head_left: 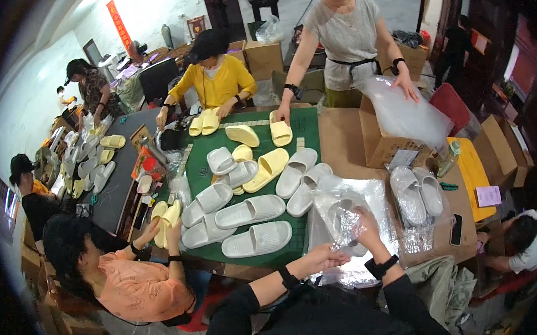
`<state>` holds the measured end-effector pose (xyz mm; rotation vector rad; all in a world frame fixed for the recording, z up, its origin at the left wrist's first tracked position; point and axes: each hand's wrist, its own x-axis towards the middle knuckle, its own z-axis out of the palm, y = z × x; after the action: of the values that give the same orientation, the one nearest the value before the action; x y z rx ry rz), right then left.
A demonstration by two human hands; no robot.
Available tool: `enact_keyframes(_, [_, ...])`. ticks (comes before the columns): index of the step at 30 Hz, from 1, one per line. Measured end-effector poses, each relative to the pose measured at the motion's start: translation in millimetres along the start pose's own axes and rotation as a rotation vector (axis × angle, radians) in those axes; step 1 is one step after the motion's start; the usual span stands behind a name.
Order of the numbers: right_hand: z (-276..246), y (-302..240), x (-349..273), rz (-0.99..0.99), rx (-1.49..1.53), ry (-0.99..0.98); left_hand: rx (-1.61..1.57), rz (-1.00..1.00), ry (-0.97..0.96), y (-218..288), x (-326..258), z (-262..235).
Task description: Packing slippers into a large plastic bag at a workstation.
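Note:
A clear plastic bag (317,217) with a grey slipper (340,217) in it lies before me, on a stack of shiny silvery bags (375,191). My left hand (326,259) pinches the near edge of this bag. Closed at the bag's right side is my right hand (365,230); whether its fingers also grip the slipper inside I cannot make out. Left of the bag, several loose grey slippers (250,211) and yellow slippers (266,169) cover a green cutting mat (211,148). A bagged pair of grey slippers (417,194) rests to the right.
Across the table, a standing person touches a yellow slipper (281,129) and bubble wrap (404,105) over a cardboard box (381,134). On my left, a person in orange holds yellow slippers (166,223). A phone (455,230) and a bottle (448,158) are at right.

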<state>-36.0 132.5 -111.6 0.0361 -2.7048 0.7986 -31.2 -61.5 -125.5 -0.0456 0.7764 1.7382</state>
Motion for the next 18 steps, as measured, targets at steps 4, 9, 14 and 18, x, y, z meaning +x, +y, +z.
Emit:
enact_keyframes(4, [-35.5, -31.1, -40.2, 0.133, 0.049, 0.146, -0.004, 0.035, 0.045, 12.3, -7.5, 10.1])
enact_keyframes(9, [-72.9, 6.9, -59.0, 0.544, 0.006, 0.57, -0.102, -0.016, 0.025, 27.3, -11.3, 16.5])
enact_keyframes(14, [-43.3, 78.7, -96.4, 1.594, 1.368, -0.242, -0.094, -0.048, -0.002, 30.8, -0.2, 32.8])
enact_keyframes(18, [-38.9, 54.9, -101.4, 1.329, 1.772, -0.18, 0.072, -0.071, -0.082, 29.5, -0.7, 54.0])
